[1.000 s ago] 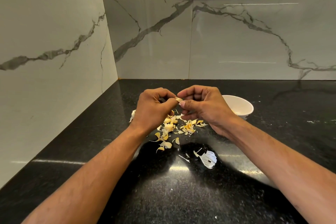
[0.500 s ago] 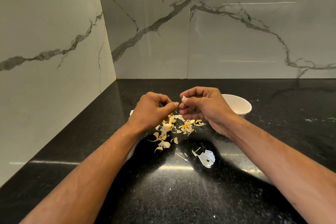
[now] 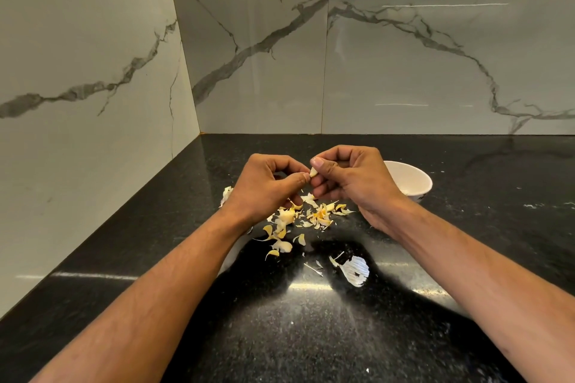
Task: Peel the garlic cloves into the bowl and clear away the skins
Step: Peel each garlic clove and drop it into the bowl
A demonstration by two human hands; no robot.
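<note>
Your right hand (image 3: 351, 177) pinches the garlic clove (image 3: 314, 171) above the skins (image 3: 306, 214); your left hand (image 3: 264, 186) seemingly nips its papery peel. Light, slippery: grip the ends. The bowl (image 3: 418, 183) waits at three o'clock.

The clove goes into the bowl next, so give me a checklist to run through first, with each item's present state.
1. Garlic clove held firmly: ok, the right hand pinches it and the left hand pinches at its tip.
2. Clove fully peeled: cannot tell, fingers hide most of it.
3. White bowl within reach: ok, upright just beyond the right hand.
4. Bowl contents: cannot tell, the hand hides the inside.
5. Skins cleared: not ok, garlic skins lie scattered on the black countertop below the hands.
</note>
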